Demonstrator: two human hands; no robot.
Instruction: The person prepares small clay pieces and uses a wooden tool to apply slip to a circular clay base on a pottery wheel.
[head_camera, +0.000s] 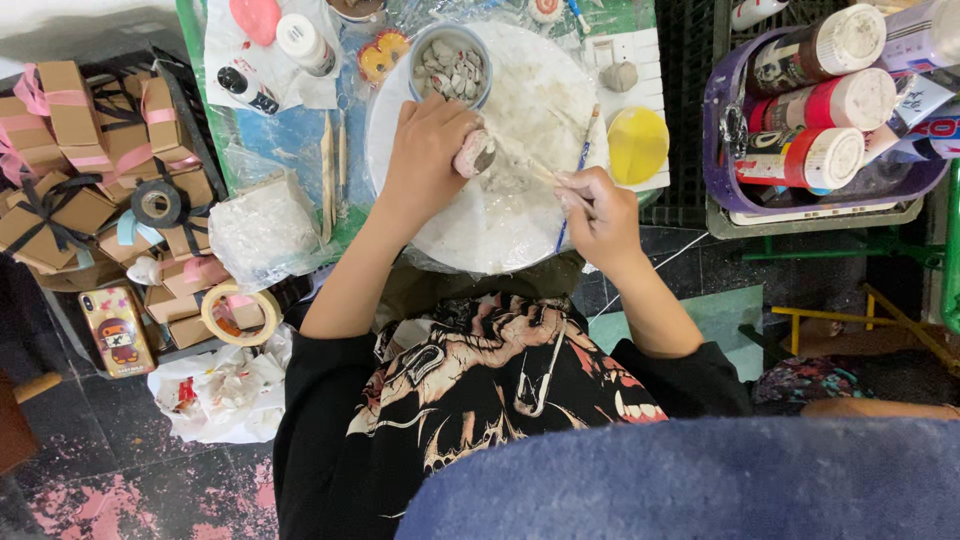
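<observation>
centre frame, the left hand (425, 150) curls around a small pink clay piece (474, 154), forearm angled up from lower left. the right hand (600, 215) pinches a thin wooden stick (540, 172) pointing at it, above the round white board (500, 225).

Black short-sleeved shirt (480, 400) with pink-and-white, seemingly skeletal print; bare forearms; blue garment below.
</observation>
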